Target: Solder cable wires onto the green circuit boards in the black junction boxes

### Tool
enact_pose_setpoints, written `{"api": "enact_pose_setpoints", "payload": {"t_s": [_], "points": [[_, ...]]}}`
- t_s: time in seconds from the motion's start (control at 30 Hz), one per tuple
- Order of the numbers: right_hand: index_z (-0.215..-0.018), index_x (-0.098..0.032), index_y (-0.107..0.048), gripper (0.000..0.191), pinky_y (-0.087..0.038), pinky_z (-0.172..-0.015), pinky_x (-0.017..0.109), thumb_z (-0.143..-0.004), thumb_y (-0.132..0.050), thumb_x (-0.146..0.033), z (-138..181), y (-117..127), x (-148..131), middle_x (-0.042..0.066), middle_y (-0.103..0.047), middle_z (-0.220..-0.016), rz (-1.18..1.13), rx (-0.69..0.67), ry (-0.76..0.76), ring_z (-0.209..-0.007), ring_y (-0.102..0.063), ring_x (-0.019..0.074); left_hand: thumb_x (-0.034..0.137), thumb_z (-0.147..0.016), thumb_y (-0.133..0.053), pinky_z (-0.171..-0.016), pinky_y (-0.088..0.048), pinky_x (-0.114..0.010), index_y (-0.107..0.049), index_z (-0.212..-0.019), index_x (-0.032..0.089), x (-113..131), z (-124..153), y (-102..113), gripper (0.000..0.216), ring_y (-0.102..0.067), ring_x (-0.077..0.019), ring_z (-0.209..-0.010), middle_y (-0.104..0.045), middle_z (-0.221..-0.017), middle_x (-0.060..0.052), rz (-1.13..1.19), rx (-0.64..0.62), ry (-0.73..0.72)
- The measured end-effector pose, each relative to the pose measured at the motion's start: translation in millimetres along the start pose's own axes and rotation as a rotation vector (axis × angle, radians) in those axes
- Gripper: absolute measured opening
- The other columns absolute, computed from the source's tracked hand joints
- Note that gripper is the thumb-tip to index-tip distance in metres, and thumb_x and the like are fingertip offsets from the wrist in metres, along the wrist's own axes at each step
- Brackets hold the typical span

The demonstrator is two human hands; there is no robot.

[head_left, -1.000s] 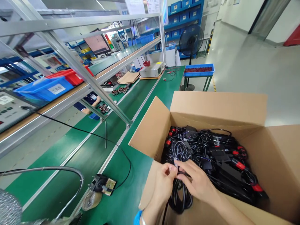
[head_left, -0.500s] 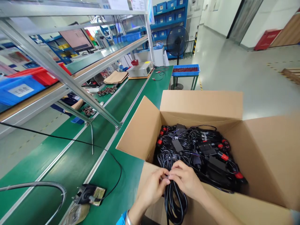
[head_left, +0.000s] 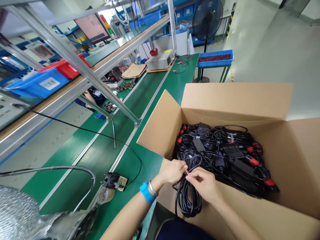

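In the head view, the left hand [head_left: 173, 171] and the right hand [head_left: 205, 184] meet over a coil of black cable [head_left: 188, 199], each narrowed to a fingertip pinch on a thin pale strip [head_left: 186, 172] around it. The coil lies at the near left edge of an open carton [head_left: 235, 100], over its near flap. Inside are black cables with red connectors [head_left: 254, 161]; a green bench [head_left: 152, 160] stands left.
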State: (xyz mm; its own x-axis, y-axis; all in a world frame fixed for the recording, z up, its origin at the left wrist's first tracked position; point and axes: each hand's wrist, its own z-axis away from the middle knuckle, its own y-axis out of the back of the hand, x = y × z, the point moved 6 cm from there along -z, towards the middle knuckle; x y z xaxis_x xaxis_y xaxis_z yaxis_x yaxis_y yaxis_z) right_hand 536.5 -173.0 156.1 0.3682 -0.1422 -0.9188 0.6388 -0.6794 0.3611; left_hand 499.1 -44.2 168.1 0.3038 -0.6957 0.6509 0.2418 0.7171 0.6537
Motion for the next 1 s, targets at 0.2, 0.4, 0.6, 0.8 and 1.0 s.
{"api": "enact_pose_setpoints", "payload": {"t_s": [0.2,0.4,0.6,0.8,1.0], "points": [[-0.091,-0.027,-0.073,0.021,-0.050,-0.063,0.020,-0.087,-0.053,-0.019,-0.7,-3.6,-20.0,0.001,-0.065,-0.082,0.060,-0.202,0.154,-0.073,-0.061,0.0113,0.028,-0.091,-0.040,-0.053,-0.038,-0.020,-0.054,-0.067,0.017,-11.3,2.2,-6.4,0.030,-0.054,-0.0111,-0.052,-0.056,-0.055,0.003,0.123,-0.096,0.043],[-0.072,-0.019,-0.062,0.010,-0.044,-0.047,0.016,-0.080,-0.058,-0.013,0.7,2.6,-11.4,-0.002,-0.056,-0.065,0.180,-0.112,0.163,-0.052,-0.053,0.0072,0.025,-0.077,-0.064,-0.054,-0.041,-0.016,-0.066,-0.079,0.016,-10.1,8.9,-10.0,0.010,-0.058,-0.0096,-0.059,-0.064,-0.065,0.003,0.236,-0.115,-0.079],[-0.090,-0.019,-0.064,0.017,-0.051,-0.057,0.020,-0.090,-0.047,-0.017,14.0,0.9,-4.2,0.002,-0.060,-0.075,0.331,0.052,0.302,-0.060,-0.058,0.0097,0.019,-0.079,-0.058,-0.065,-0.041,-0.024,-0.065,-0.074,0.015,3.7,31.1,-19.9,0.010,-0.057,-0.0148,-0.069,-0.064,-0.072,-0.004,0.186,0.266,-0.135],[-0.087,-0.013,-0.061,0.014,-0.052,-0.061,0.023,-0.093,-0.049,-0.017,32.2,-11.3,10.9,0.004,-0.061,-0.080,0.448,0.242,0.440,-0.071,-0.061,0.0117,0.024,-0.085,-0.059,-0.066,-0.044,-0.026,-0.067,-0.073,0.017,-2.3,49.5,-44.3,0.016,-0.061,-0.0153,-0.067,-0.067,-0.072,-0.004,0.254,0.520,-0.111],[-0.088,-0.013,-0.057,0.013,-0.050,-0.060,0.022,-0.095,-0.050,-0.022,36.2,-10.3,21.8,0.000,-0.058,-0.080,0.430,0.353,0.329,-0.070,-0.057,0.0097,0.026,-0.086,-0.062,-0.069,-0.048,-0.027,-0.070,-0.076,0.020,-2.7,54.6,-59.4,0.014,-0.063,-0.0151,-0.069,-0.070,-0.072,-0.002,0.349,0.737,-0.051]]}}
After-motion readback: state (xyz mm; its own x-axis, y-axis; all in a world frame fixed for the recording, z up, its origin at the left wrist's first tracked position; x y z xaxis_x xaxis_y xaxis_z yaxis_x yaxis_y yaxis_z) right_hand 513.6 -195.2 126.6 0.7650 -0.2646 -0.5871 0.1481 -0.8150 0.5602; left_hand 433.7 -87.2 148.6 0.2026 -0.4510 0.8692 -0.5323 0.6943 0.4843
